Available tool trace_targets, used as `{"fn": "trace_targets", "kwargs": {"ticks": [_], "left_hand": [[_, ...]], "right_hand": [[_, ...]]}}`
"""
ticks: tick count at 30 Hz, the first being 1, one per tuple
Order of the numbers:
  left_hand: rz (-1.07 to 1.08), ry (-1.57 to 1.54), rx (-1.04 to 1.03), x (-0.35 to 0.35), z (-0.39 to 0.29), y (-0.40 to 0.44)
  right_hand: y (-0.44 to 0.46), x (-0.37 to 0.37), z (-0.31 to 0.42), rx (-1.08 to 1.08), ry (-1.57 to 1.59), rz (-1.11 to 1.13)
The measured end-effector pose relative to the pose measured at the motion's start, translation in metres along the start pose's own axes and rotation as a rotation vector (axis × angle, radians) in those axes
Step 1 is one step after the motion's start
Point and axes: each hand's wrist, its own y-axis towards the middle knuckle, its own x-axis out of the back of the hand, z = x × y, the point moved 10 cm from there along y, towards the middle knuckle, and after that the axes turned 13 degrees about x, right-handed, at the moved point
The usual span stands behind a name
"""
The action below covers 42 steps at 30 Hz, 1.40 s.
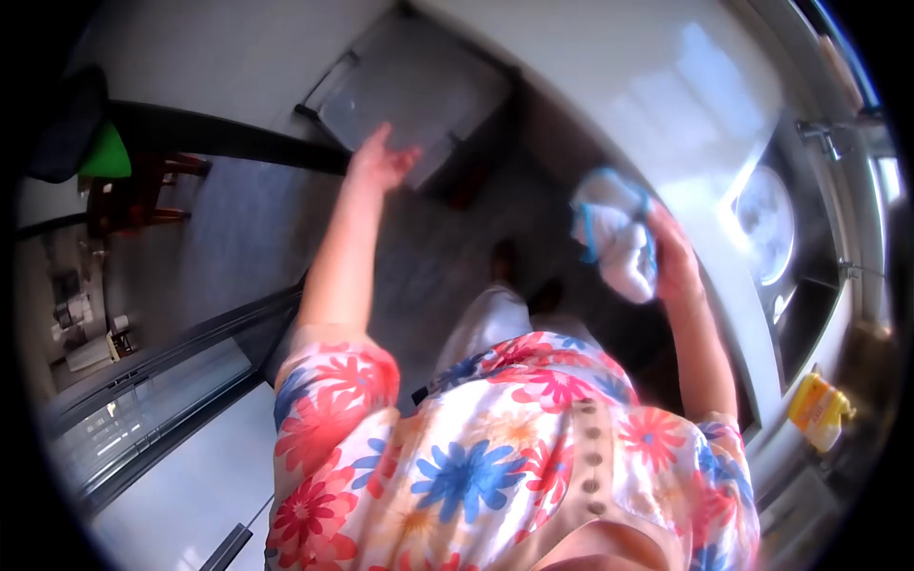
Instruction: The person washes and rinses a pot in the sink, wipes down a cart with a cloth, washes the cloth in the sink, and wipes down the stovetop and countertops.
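Observation:
My left hand (pixel 384 164) reaches forward with its fingers apart and nothing in them. It is nearest to a grey, flat-topped box-like piece (pixel 409 86) that has a dark handle on its left side; whether the fingertips touch it I cannot tell. In my right hand (pixel 674 255) is a bunched white cloth with blue edging (pixel 619 233), held out over the floor beside the counter. The cloth is slightly blurred and its far folds hide some of my fingers.
A pale counter (pixel 657 86) curves along the right, with a round sink (pixel 764 224) and a tap (pixel 824 141). A yellow packet (pixel 819 411) lies at the lower right. A brown wooden chair (pixel 143 195) and a glass-fronted cabinet (pixel 162 409) stand at left.

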Motion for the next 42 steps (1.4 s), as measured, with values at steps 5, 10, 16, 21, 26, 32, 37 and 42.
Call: {"fn": "trace_targets", "kwargs": {"ticks": [5,10,16,21,26,32,37,42], "left_hand": [[-0.003,-0.06,-0.235,-0.004,-0.021,-0.004],[-0.041,0.185,-0.63,-0.025,-0.041,-0.102],[0.216,0.381,-0.687,-0.122,-0.014,-0.158],[0.366,0.467,-0.68,-0.18,0.013,-0.171],[0.311,0.644,-0.725,-0.216,0.016,-0.169],[0.354,0.803,-0.699,-0.248,0.02,-0.163],[0.302,0.893,-0.8,-0.255,0.009,-0.173],[0.28,0.856,-0.808,-0.259,0.013,-0.176]], "right_hand": [[0.012,0.007,0.019,0.054,-0.068,-0.121],[0.025,-0.003,0.065,0.18,-0.029,-0.035],[0.045,-0.071,0.13,0.502,-0.542,-0.069],[0.092,-0.119,0.069,0.746,-1.434,0.264],[0.095,-0.115,0.019,0.551,-1.798,0.634],[0.102,-0.079,0.017,0.075,-2.155,0.792],[0.097,-0.067,0.061,0.268,-2.108,0.47],[0.083,-0.108,0.039,0.615,-1.908,0.562]]}}
